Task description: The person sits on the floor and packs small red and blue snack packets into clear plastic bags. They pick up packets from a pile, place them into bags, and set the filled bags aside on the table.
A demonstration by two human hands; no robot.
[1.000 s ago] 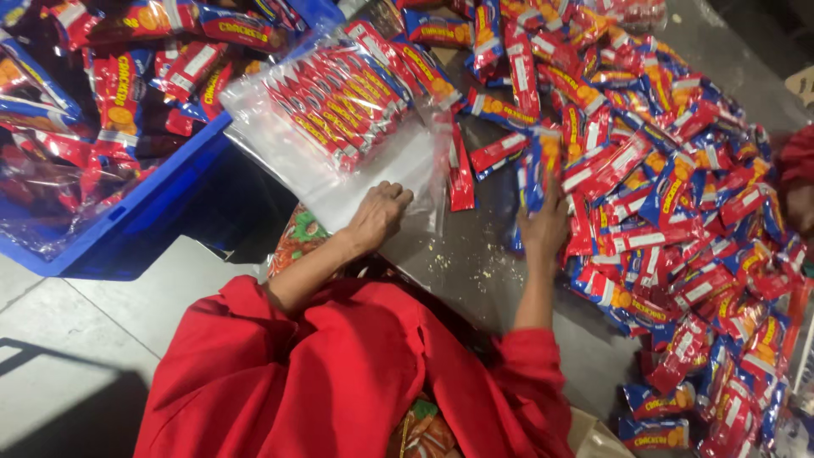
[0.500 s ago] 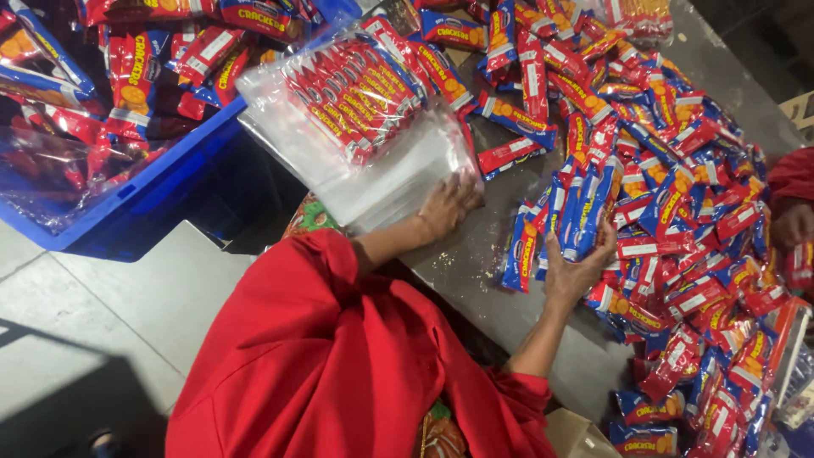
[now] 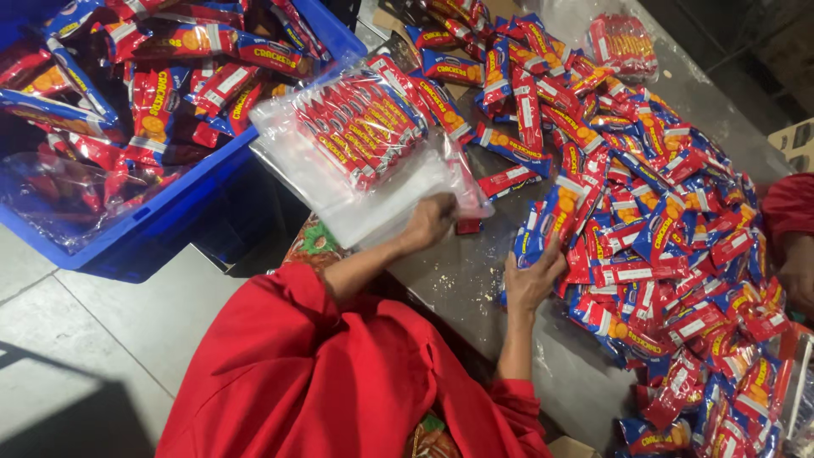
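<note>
Since half a second before, the left hand (image 3: 431,222) had lifted the mouth of the clear plastic bag (image 3: 373,161) off the grey metal table (image 3: 475,280), so the bag now tilted up over the table's left edge, toward the blue plastic crate (image 3: 170,229) standing beside that edge. The left fingers were clenched on the bag's open lip. The right hand (image 3: 532,280) had closed around a small upright bundle of red-and-blue cracker packets (image 3: 551,222) near the table's near edge, its fingers wrapped about their lower ends; earlier it had only been reaching into the heap. That suggested another handful was gathered and the bag held ready beside it. The bag was transparent and crinkled, with one neat row of red packets lying side by side in its far half and its near half slack and empty. The loose heap of packets (image 3: 661,203) covered the table's right side, and more lay in the crate. Another person's red sleeve (image 3: 788,208) showed at the right edge.
</note>
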